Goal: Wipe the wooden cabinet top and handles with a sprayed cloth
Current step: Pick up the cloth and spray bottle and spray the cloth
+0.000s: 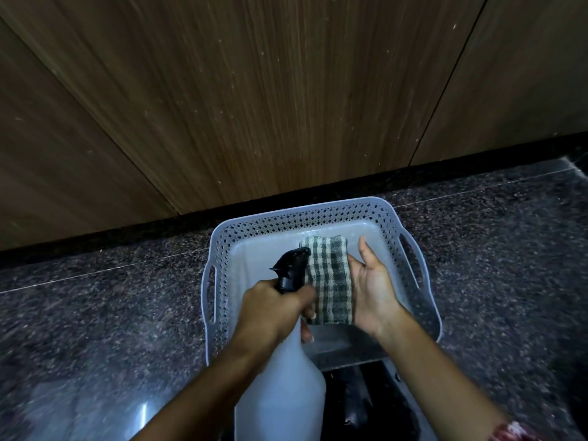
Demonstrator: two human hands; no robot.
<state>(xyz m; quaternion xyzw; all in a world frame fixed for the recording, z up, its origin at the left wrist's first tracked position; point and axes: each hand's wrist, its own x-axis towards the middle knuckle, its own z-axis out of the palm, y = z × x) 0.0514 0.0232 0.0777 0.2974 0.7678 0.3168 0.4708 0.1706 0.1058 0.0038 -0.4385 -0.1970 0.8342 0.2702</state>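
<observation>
Evidently the checked cloth (pixel 331 278) is the thing to mind: thin woven fabric, folded into a pad, soft and limp, light enough that it would sag and unfold if held by one corner. It lies across the open palm of the right hand (pixel 370 289), whose fingers are spread flat behind and under it rather than closed, so it is supported, not gripped. It hangs above the pale perforated basket (pixel 219 300) that sits on the dark speckled floor beside the wooden cabinet (pixel 254 106). Once wet it will likely cling and grow a little heavier; a flat hold across the folded middle should keep the pad together. The left hand (pixel 273 308) has its fingers wrapped tight around the neck of the spray bottle (pixel 283 396), black nozzle aimed at the cloth. That bottle looks large, smooth plastic, possibly heavy if full; the neck is the sure place to hold it.
</observation>
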